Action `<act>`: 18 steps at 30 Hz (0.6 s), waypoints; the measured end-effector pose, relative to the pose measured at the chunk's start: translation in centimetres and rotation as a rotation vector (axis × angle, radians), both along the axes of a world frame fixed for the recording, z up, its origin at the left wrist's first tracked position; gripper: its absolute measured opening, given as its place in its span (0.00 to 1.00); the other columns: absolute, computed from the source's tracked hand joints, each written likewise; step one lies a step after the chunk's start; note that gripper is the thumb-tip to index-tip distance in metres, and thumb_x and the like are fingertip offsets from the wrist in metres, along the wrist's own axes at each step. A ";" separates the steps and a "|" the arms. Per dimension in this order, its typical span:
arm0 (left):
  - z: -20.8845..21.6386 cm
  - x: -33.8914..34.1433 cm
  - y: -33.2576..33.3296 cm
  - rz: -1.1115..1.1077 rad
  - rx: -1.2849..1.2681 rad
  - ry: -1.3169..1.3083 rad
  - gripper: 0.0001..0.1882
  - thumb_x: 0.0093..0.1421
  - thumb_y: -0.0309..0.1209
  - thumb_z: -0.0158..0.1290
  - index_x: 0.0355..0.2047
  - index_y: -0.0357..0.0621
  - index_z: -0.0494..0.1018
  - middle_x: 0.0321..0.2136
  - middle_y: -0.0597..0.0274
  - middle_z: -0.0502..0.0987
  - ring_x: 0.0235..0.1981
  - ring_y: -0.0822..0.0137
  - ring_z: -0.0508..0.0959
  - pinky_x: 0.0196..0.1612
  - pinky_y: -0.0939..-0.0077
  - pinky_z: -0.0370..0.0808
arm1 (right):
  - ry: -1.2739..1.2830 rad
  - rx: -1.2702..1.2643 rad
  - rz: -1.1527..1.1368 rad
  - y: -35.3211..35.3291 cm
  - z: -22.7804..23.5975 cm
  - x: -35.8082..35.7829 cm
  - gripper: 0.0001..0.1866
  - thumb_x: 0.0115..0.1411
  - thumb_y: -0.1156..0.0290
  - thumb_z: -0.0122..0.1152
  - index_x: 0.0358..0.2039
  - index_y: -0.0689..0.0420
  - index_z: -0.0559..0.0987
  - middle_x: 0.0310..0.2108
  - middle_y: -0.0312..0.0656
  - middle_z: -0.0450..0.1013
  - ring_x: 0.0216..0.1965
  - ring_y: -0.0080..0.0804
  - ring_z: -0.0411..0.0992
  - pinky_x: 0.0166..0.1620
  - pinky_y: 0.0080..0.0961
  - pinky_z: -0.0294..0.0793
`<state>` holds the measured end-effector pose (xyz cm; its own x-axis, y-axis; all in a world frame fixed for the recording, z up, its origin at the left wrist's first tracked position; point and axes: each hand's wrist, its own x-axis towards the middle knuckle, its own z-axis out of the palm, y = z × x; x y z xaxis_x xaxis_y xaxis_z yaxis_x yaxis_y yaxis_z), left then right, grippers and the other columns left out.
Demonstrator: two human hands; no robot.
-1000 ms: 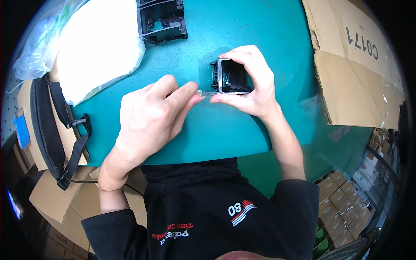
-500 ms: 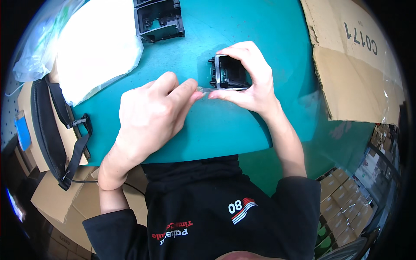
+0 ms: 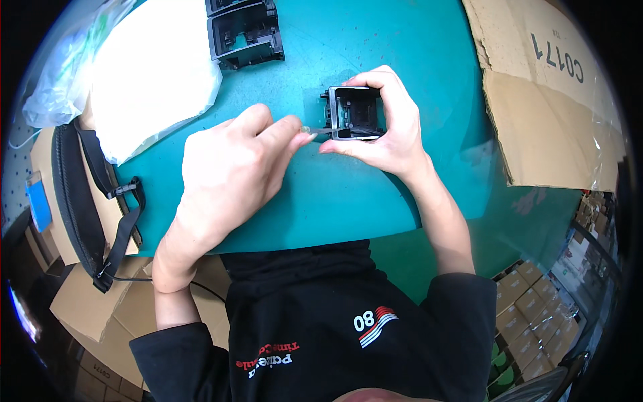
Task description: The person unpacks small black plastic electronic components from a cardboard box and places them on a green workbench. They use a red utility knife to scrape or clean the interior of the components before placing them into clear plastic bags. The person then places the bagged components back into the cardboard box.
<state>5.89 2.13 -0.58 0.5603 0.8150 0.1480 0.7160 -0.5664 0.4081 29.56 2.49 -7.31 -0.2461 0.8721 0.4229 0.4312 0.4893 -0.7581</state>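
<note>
Upper left, a white bag (image 3: 157, 74) is lying flat; left of centre, the left hand (image 3: 231, 167) is pinching a thin tool (image 3: 320, 130), probably, though it's small here. Just above frame centre, a black housing (image 3: 367, 104) is sitting in the curled right hand's (image 3: 400, 130) grip; at upper right, a cardboard box (image 3: 549, 127) is looming.

Thin piece (image 3: 321, 130), perhaps a blade, half-hidden in left hand (image 3: 231, 164).
</note>
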 end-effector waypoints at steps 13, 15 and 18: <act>-0.9 0.3 2.1 0.063 0.038 0.006 0.09 0.65 0.40 0.59 0.32 0.51 0.81 0.20 0.60 0.70 0.20 0.56 0.77 0.23 0.63 0.73 | -0.002 0.032 0.013 0.2 -0.2 0.1 0.38 0.36 0.56 0.89 0.44 0.60 0.76 0.36 0.45 0.73 0.37 0.38 0.75 0.40 0.30 0.77; -1.2 0.4 2.3 0.063 0.042 -0.011 0.08 0.65 0.39 0.59 0.33 0.49 0.81 0.21 0.60 0.71 0.20 0.56 0.77 0.23 0.63 0.72 | -0.009 0.037 0.014 0.2 -0.2 0.1 0.38 0.36 0.56 0.89 0.44 0.60 0.76 0.36 0.45 0.73 0.37 0.38 0.75 0.40 0.30 0.77; -1.6 0.5 2.5 0.069 0.047 -0.035 0.07 0.64 0.36 0.60 0.36 0.47 0.83 0.22 0.59 0.73 0.20 0.56 0.76 0.24 0.64 0.70 | -0.012 0.037 0.018 0.2 -0.2 0.1 0.38 0.36 0.56 0.89 0.43 0.60 0.76 0.36 0.45 0.73 0.37 0.38 0.75 0.40 0.29 0.77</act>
<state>6.35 4.62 -2.23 0.4969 0.8431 0.2057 0.7395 -0.5354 0.4080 29.64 2.70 -7.51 -0.2667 0.8512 0.4521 0.4307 0.5249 -0.7342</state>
